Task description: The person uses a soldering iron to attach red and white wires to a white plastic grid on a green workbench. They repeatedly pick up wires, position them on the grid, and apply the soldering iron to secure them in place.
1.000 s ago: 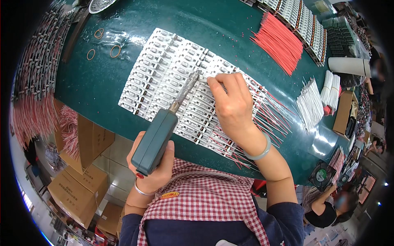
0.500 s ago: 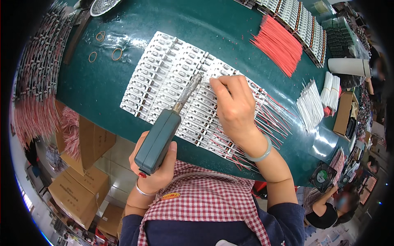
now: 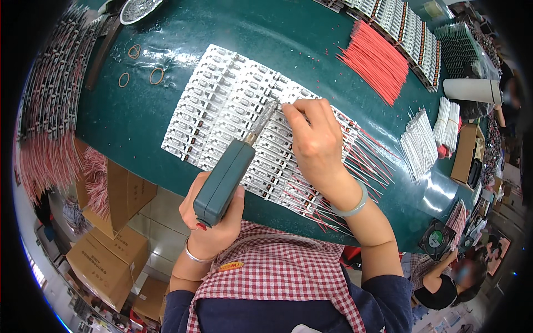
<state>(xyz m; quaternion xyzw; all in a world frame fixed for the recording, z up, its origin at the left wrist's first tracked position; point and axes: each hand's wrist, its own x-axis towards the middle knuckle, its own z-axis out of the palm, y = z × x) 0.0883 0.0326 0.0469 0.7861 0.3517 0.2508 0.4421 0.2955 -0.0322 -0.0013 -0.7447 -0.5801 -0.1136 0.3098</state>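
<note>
My left hand (image 3: 212, 222) is wrapped round a dark green soldering gun (image 3: 224, 180). Its long metal tip slants up and right over rows of white plastic parts with small metal contacts (image 3: 225, 105) laid out on the table. Just right of the tip's end, my right hand (image 3: 317, 141) has thumb and forefinger pinched low over the same rows; whatever lies between those fingers is too small to make out. Red and white wires (image 3: 366, 158) trail off the rows beneath and beyond my right wrist.
On the green table (image 3: 266, 30) lie a red wire bundle (image 3: 377, 64), white wires (image 3: 419, 144) and rubber bands (image 3: 157, 76). A metal dish (image 3: 139, 8) stands far left. Wired strips (image 3: 53, 105) hang left, cardboard boxes (image 3: 108, 261) below. A small fan (image 3: 437, 240) and another person (image 3: 438, 286) are at right.
My left hand has carried the soldering gun slightly up and right, its tip now closer to my right fingertips. My right hand has shifted a little left.
</note>
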